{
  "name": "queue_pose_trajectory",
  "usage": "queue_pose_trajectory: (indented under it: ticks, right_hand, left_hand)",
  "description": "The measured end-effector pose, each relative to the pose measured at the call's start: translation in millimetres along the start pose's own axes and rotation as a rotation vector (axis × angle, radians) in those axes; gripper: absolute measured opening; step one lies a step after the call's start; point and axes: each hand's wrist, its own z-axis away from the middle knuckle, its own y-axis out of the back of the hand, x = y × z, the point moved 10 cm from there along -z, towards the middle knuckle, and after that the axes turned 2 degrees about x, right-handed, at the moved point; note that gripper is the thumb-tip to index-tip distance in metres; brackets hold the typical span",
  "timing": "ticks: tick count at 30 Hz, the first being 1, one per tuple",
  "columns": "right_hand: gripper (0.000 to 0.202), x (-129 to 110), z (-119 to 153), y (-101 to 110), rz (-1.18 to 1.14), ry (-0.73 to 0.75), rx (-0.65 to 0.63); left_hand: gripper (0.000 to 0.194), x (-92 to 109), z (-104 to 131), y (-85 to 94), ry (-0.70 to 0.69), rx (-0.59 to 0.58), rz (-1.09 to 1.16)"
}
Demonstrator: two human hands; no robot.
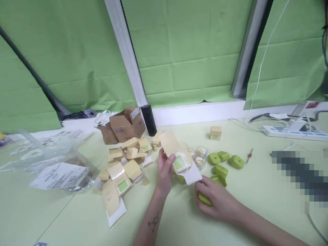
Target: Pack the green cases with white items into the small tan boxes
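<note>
My left hand (pixel 164 171) grips an opened beige carton (pixel 174 147) with a green window, its thumb on the front. A white flap hangs from the carton's lower right end, beside the fingertips of my right hand (pixel 211 196). That hand is curled round a green case (pixel 205 199), mostly hidden by the fingers. Behind it lie several more green cases (pixel 236 162). Small clear containers (pixel 201 151) with pale contents stand just behind the carton. Several opened beige cartons (pixel 123 184) are heaped left of my left hand.
A brown cardboard box (pixel 125 126) and a black cylinder (pixel 149 120) stand at the back. A closed small box (pixel 215 133) is back right, near a power strip (pixel 294 132). A plastic bag (pixel 61 171) lies left; a red-and-metal tool (pixel 249 155) lies right.
</note>
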Motion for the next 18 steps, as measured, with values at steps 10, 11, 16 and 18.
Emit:
queue_pose_trajectory:
  ticks: [10, 11, 16, 18]
  right_hand:
    - [0.016, 19, 4, 12, -0.191, -0.146, -0.108]
    - [0.017, 32, 2, 25, -0.322, -0.23, -0.033]
    - [0.032, 95, 15, 74, -0.752, -0.615, 0.445]
    - [0.035, 99, 16, 62, -0.924, -0.66, 0.406]
  left_hand:
    - [0.046, -9, 5, 5.4, 0.121, 0.026, 0.037]
    - [0.046, -14, 7, 0.7, 0.174, -0.021, 0.059]
    - [0.046, -54, 42, -50.1, 0.519, -0.429, 0.012]
    - [0.045, -71, 54, -60.5, 0.597, -0.496, -0.041]
